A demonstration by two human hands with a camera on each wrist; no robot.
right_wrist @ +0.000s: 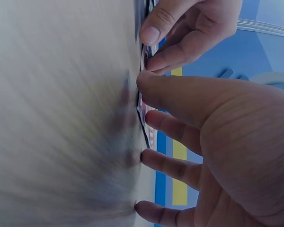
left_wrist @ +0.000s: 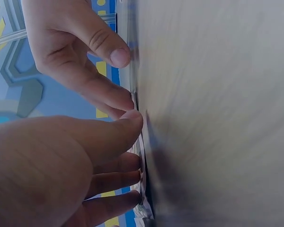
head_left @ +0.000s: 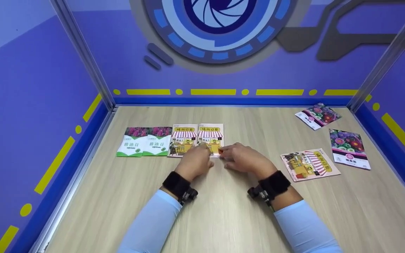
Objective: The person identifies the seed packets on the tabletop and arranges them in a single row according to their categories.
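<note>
Two pink seed packets with a striped awning print lie side by side; my left hand [head_left: 195, 162] rests its fingertips on the lower part of the right-hand pink packet [head_left: 211, 133], near its seam with the left-hand pink packet [head_left: 181, 140]. My right hand [head_left: 244, 159] touches that packet's lower right corner, its outer fingers spread on the table. In the wrist views, both thumbs lie by the packet's near edge, and neither hand curls round it. Two green-and-white seed packets [head_left: 128, 143] continue the row on the left, slightly overlapping.
On the right of the wooden table [head_left: 202, 218] lie a turned pink packet [head_left: 309, 165] and two purple-flower seed packets, one in the far corner [head_left: 317, 116] and one nearer [head_left: 349, 149]. Blue panels [head_left: 93, 52] wall the table at the back and sides.
</note>
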